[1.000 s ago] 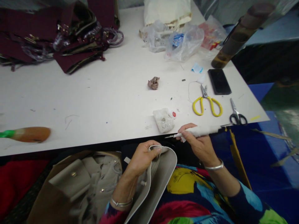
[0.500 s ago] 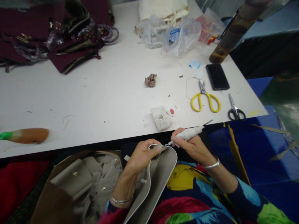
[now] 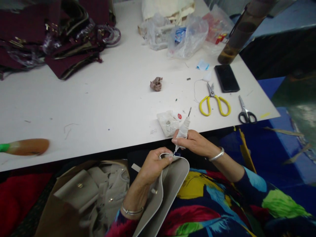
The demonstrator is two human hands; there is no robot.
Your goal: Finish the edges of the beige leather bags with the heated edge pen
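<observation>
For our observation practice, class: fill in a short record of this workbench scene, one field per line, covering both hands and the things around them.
Left hand: pinches the rim of a grey bag panel on the lap
Right hand: grips a taped tool, tip at that rim
Table: yellow scissors, black scissors, phone, maroon bags

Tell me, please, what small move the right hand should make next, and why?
Probably ease the tool tip along the flap edge, away from the left hand. The right hand holds the tool near upright, its tip at the edge, right beside where the left hand pinches the flap.
</observation>
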